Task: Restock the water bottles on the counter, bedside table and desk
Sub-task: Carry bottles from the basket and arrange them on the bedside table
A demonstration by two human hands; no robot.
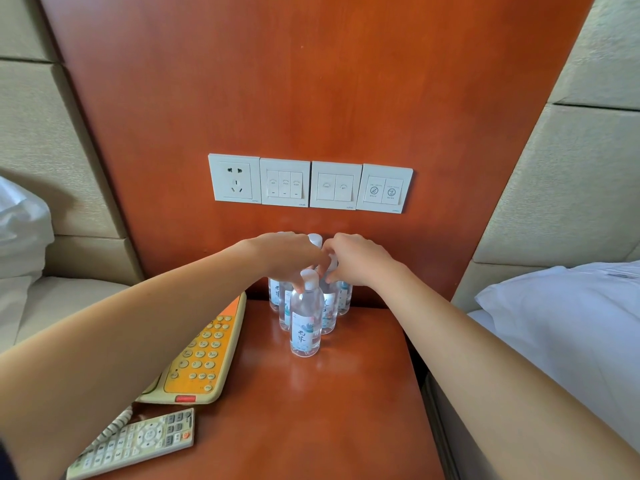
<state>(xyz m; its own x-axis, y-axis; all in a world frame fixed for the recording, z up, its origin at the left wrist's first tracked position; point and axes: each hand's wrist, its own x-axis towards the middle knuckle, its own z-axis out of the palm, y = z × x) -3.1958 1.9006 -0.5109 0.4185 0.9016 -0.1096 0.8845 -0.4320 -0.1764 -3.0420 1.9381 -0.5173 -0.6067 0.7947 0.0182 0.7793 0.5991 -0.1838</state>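
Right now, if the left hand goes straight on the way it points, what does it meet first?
Probably the right hand: the left hand points rightward over the water bottles, almost touching the right hand's fingers. Depth is unclear, so a bottle cap may come first.

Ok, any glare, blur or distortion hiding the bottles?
Head view: sharp; soft glare on the bedside table before the front water bottle; wide-angle bowing along the wooden wall panel; left hand and right hand cover the tops of most rear water bottles.
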